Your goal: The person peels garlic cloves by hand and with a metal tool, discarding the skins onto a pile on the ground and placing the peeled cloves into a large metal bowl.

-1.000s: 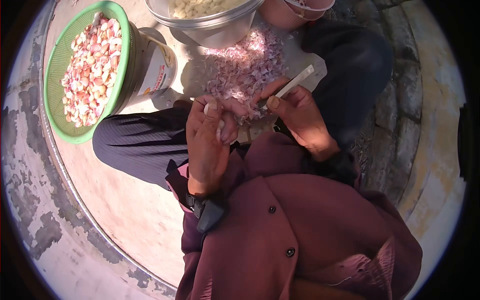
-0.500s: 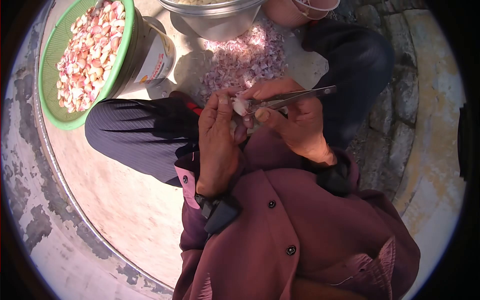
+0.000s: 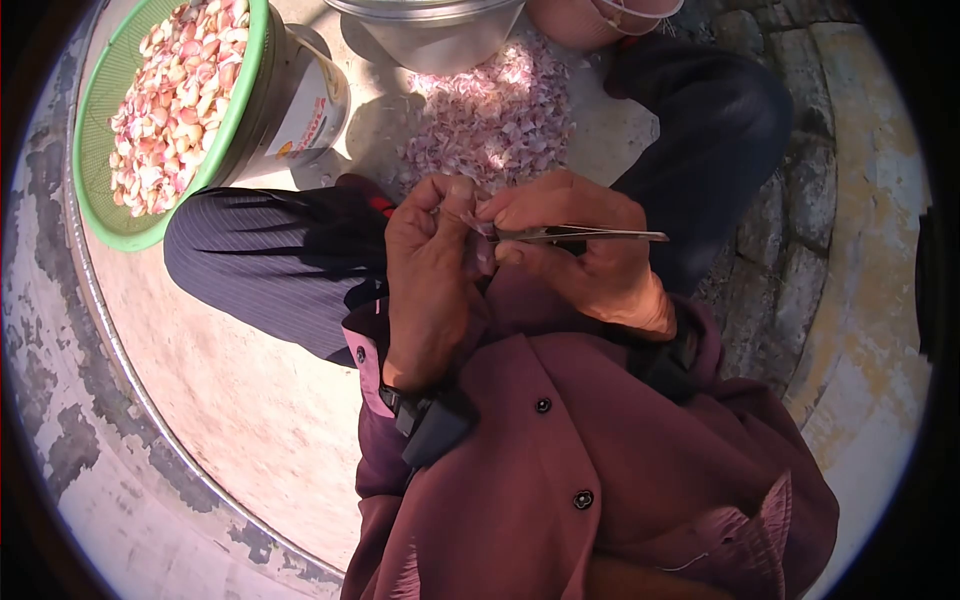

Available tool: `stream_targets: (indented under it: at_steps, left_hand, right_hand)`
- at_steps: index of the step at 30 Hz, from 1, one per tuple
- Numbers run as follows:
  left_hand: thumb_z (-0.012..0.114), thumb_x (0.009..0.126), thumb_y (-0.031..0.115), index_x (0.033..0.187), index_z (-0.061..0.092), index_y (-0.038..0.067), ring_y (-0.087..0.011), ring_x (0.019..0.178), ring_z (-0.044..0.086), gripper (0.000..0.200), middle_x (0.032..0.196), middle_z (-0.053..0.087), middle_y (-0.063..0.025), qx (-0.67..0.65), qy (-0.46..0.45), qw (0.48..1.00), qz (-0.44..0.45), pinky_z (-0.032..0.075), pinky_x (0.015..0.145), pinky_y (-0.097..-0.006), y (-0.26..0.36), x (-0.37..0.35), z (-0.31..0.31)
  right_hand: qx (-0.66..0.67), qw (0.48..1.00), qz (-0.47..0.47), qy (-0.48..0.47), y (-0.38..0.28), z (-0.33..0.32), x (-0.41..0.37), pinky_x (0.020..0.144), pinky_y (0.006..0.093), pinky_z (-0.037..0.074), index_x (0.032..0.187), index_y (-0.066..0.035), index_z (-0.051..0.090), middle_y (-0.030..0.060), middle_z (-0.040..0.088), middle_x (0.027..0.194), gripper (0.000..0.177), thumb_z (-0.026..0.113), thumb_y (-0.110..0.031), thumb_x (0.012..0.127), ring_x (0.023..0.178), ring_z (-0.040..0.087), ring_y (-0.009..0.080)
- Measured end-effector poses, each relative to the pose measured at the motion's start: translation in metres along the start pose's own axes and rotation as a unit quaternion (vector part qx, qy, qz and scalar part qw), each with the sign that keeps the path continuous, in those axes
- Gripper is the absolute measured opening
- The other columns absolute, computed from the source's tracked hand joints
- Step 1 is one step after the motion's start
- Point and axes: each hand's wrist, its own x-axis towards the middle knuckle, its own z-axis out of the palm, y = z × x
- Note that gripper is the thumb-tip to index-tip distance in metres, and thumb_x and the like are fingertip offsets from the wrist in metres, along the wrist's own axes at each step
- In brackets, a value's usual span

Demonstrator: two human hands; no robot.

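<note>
My left hand (image 3: 428, 285) has its fingers closed around a garlic clove (image 3: 482, 248) with pinkish skin, mostly covered by the fingers. From the other side, my right hand (image 3: 612, 285) pinches a pair of metal tweezers (image 3: 610, 235) between thumb and fingers. The tweezers lie nearly level, their arms pressed close together and their tips at the clove. Both hands meet above my lap. Just beyond them, a heap of papery pink and white skins (image 3: 490, 125) covers the ground.
A green mesh basket (image 3: 95, 190) of garlic cloves (image 3: 185, 110) leans at the upper left against a white bucket (image 3: 310, 110). A metal basin (image 3: 440, 40) stands behind the skins, beside a pink bowl (image 3: 570, 25). My knees flank the heap.
The tweezers have swung from slanting to nearly level, and their spread arms are squeezed together. The white clove that showed between my fingers is now more covered.
</note>
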Motion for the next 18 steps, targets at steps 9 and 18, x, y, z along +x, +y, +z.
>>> stream_targets:
  at_steps: [9, 18]
  left_hand:
    - [0.054, 0.098, 0.020, 0.088, 0.055, 0.007, -0.0016, 0.052, 0.044, 0.017, 0.068, 0.054, 0.0032, 0.065, 0.013, 0.996, 0.057, 0.034, 0.048, -0.0169, -0.007, -0.003, 0.002]
    - [0.057, 0.094, 0.006, 0.100, 0.055, 0.001, -0.0018, 0.069, 0.050, 0.008, 0.075, 0.058, 0.0021, 0.251, 0.003, 0.960, 0.123, 0.038, 0.060, -0.0169, -0.009, -0.007, 0.002]
  right_hand:
    - [0.124, 0.981, 0.142, 0.039, -0.005, 0.002, -0.001, 0.075, 0.0232, 0.051, 0.095, 0.001, 0.063, 0.0110, 0.068, 0.097, 0.012, 0.067, -0.006, 0.087, 0.083, 0.063, 0.0112]
    - [0.226, 0.949, 0.200, 0.091, 0.003, 0.002, 0.001, 0.079, 0.0247, 0.051, 0.099, 0.001, 0.062, 0.0096, 0.069, 0.096, 0.013, 0.064, -0.007, 0.090, 0.087, 0.063, 0.0116]
